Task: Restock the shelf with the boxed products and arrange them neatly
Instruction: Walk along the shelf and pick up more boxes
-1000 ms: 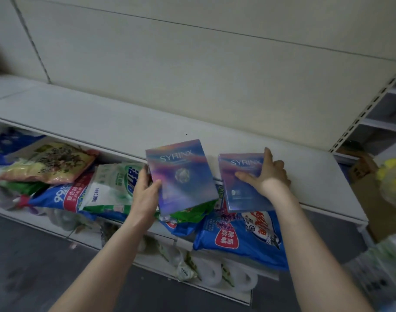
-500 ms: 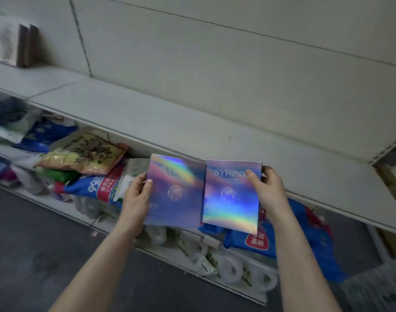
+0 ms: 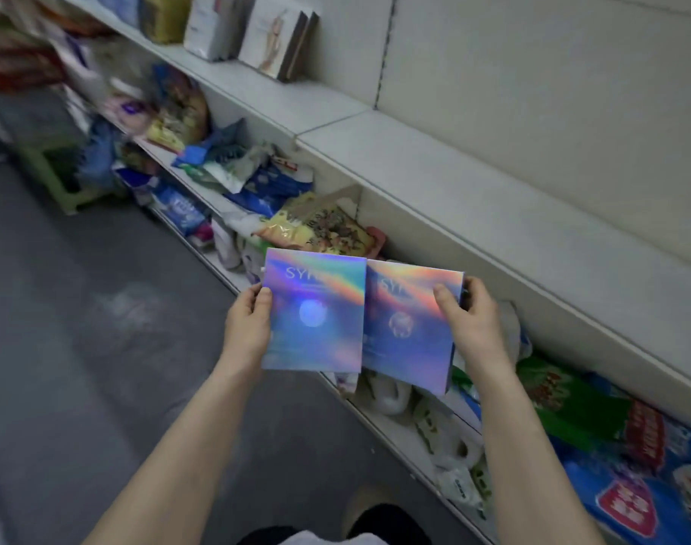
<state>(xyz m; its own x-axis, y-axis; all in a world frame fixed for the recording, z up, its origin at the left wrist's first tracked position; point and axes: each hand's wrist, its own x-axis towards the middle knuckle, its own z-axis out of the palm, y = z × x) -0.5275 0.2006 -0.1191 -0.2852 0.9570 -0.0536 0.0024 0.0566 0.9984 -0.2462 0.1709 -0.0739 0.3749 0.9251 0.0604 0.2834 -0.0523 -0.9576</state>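
A long white metal shelf board (image 3: pixel 493 214) ran from twelve to three o'clock. At centre, off it, a left holographic cardboard box (image 3: pixel 314 308) and a right holographic cardboard box (image 3: pixel 408 328) were held edge to edge. Each was pinched only at its outer edge, by the left hand (image 3: pixel 247 328) and right hand (image 3: pixel 473 328), thumbs clamped in front. A slip or twist of the glossy faces was judged likely on lifting.

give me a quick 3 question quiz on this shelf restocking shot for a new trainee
1. True or false: the left hand and the right hand each hold one holographic box, the left box and the right box.
2. Where are both boxes? A) lying on the floor B) held in the air in front of the shelves C) inside a cardboard carton
3. What sort of goods lie on the level just below the white shelf?

Key: 1 true; 2 B; 3 bagged products.
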